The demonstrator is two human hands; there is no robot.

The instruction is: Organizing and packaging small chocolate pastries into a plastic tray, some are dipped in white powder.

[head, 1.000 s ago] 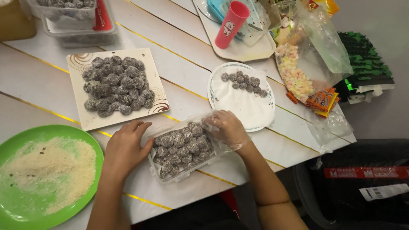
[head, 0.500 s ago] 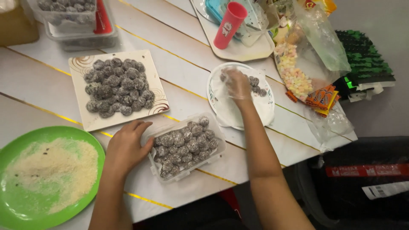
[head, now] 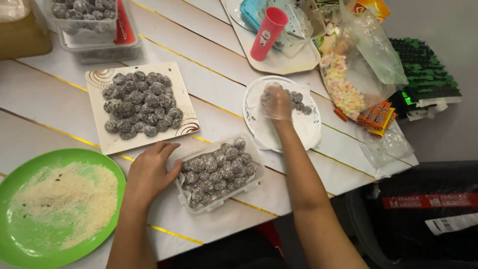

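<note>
The right hand (head: 277,102), in a thin clear glove, is curled over the round white plate (head: 298,132). Its grip looks closed around something small, but I cannot tell what. About four dark coated balls (head: 298,98) lie on that plate, just past the fingers.

The left hand (head: 149,172) is bare. Its grip is loose and partly open, pressed flat against the left wall of the clear plastic box (head: 199,204). This box sits on the white worktop (head: 59,104), between the two arms, just in front of the round white plate. It is packed with about twenty-five balls in one layer.

Left of the clear plastic box is one green plate (head: 20,239) with a heap of pale crumbs (head: 64,199). Behind the box is one square white plate (head: 102,142) piled with too many balls to count. Far behind it, two more lidded boxes (head: 94,30) are stacked. Behind the round white plate stands one red cup (head: 268,34) on a tray (head: 298,60). Right of it lies one clear bag of small pastel sweets (head: 343,92).
</note>
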